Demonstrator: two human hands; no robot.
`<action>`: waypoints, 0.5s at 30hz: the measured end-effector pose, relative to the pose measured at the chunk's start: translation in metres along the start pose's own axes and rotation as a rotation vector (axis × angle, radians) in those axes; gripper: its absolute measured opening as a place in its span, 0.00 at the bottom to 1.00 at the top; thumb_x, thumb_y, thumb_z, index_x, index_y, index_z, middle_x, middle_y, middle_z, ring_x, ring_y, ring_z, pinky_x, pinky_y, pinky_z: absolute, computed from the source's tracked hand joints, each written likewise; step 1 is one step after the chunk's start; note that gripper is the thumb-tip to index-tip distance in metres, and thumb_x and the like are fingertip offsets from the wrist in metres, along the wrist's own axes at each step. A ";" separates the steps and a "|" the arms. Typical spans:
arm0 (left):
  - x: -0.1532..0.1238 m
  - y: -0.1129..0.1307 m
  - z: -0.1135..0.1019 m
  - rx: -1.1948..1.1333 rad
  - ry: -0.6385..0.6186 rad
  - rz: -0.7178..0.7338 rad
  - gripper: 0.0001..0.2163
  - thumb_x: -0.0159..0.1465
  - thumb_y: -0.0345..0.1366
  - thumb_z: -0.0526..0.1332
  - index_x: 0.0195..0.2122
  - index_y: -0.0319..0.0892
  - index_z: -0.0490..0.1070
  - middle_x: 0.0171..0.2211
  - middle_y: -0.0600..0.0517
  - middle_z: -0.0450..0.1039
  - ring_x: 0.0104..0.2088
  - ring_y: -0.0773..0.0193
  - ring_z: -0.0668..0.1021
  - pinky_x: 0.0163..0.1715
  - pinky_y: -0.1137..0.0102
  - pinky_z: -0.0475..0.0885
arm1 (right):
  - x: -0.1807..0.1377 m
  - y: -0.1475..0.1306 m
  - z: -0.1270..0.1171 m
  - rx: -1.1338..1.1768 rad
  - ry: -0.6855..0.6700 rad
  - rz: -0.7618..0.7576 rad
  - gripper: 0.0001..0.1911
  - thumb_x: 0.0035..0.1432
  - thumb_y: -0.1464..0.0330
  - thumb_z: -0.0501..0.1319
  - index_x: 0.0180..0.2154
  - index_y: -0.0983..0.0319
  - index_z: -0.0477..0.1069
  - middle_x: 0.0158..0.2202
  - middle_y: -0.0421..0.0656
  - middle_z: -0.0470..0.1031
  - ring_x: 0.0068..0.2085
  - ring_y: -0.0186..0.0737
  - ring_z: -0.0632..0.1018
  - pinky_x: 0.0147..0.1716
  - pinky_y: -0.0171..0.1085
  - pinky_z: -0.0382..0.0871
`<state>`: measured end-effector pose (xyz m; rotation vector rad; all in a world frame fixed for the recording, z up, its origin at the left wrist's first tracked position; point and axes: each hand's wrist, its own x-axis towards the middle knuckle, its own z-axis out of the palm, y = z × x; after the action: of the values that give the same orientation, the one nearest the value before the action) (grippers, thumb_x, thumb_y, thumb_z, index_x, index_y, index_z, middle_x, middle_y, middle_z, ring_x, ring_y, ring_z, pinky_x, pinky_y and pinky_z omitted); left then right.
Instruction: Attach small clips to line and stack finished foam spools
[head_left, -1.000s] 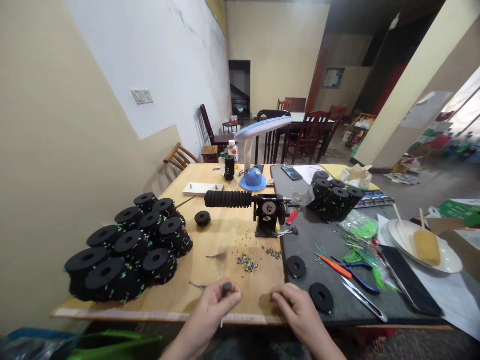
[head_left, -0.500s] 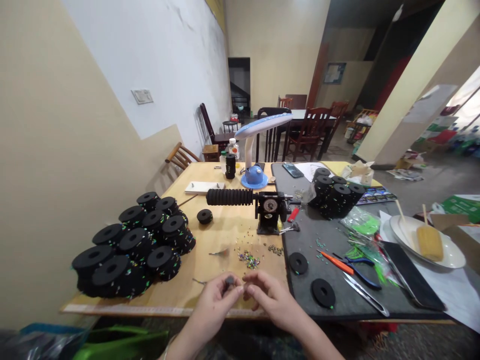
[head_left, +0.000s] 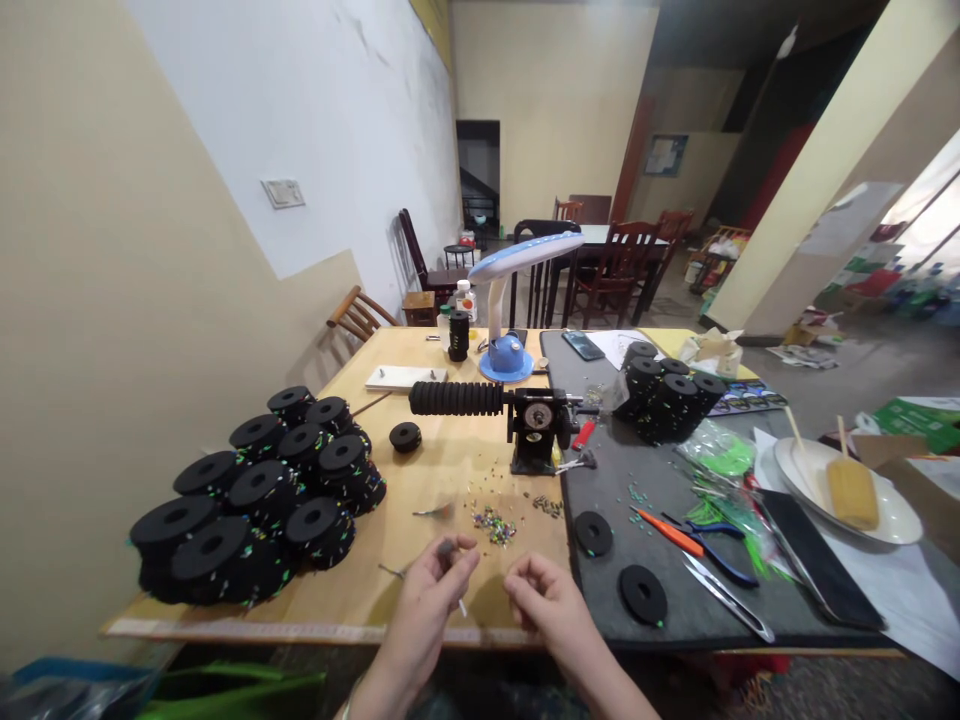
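My left hand [head_left: 433, 590] is closed near the table's front edge. It grips a small thin stick with a dark grey head [head_left: 445, 548] above the fingers and a white end [head_left: 462, 607] below them. What exactly it is, I cannot make out. Apart from it, to the right, my right hand [head_left: 546, 592] has its fingers curled together in a pinch; anything between them is too small to see. Loose coloured beads [head_left: 495, 524] lie just beyond both hands. A black machine [head_left: 536, 430] with a rod of black foam discs [head_left: 456, 398] stands farther back.
Stacked black foam spools [head_left: 259, 490] fill the left side, with more spools [head_left: 671, 395] at the back right. A blue lamp [head_left: 507, 360] stands behind the machine. On the grey mat lie tweezers [head_left: 727, 598], blue-handled pliers [head_left: 724, 555], an orange tool [head_left: 667, 530] and a plate [head_left: 795, 470].
My hands have moved apart, the right one a little to the right. The white end of the stick now shows below my left fingers. The view has shifted slightly.
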<state>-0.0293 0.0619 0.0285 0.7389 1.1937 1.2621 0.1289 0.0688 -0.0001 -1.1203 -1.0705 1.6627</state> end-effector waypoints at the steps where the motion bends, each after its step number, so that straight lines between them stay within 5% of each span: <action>1: -0.001 -0.003 0.001 -0.018 0.015 -0.002 0.21 0.48 0.49 0.71 0.36 0.39 0.71 0.19 0.63 0.58 0.17 0.75 0.58 0.17 0.78 0.52 | 0.000 0.003 -0.001 0.040 0.030 0.020 0.24 0.44 0.48 0.68 0.25 0.62 0.66 0.13 0.31 0.66 0.14 0.26 0.59 0.15 0.28 0.49; 4: -0.007 -0.015 0.007 0.022 -0.014 -0.044 0.19 0.47 0.48 0.72 0.33 0.39 0.74 0.20 0.60 0.65 0.19 0.72 0.64 0.20 0.77 0.58 | -0.003 0.007 -0.003 0.161 0.134 0.041 0.24 0.42 0.49 0.71 0.26 0.62 0.69 0.20 0.37 0.74 0.16 0.27 0.65 0.15 0.26 0.53; 9: -0.014 -0.035 0.028 0.124 -0.250 -0.034 0.20 0.47 0.49 0.72 0.35 0.39 0.78 0.31 0.49 0.79 0.34 0.58 0.76 0.36 0.68 0.70 | -0.011 0.008 -0.001 0.394 0.164 0.083 0.21 0.38 0.56 0.75 0.24 0.63 0.71 0.43 0.46 0.80 0.29 0.37 0.78 0.25 0.32 0.69; 15: -0.015 -0.043 0.031 0.255 -0.312 0.022 0.20 0.53 0.54 0.66 0.24 0.38 0.74 0.22 0.51 0.75 0.28 0.61 0.75 0.31 0.70 0.68 | -0.013 0.012 -0.006 0.418 0.202 0.065 0.21 0.38 0.56 0.76 0.25 0.64 0.72 0.32 0.44 0.80 0.19 0.27 0.70 0.14 0.25 0.55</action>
<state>0.0155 0.0440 0.0008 1.0961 1.0994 0.9770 0.1359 0.0547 -0.0102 -1.0247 -0.5310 1.6821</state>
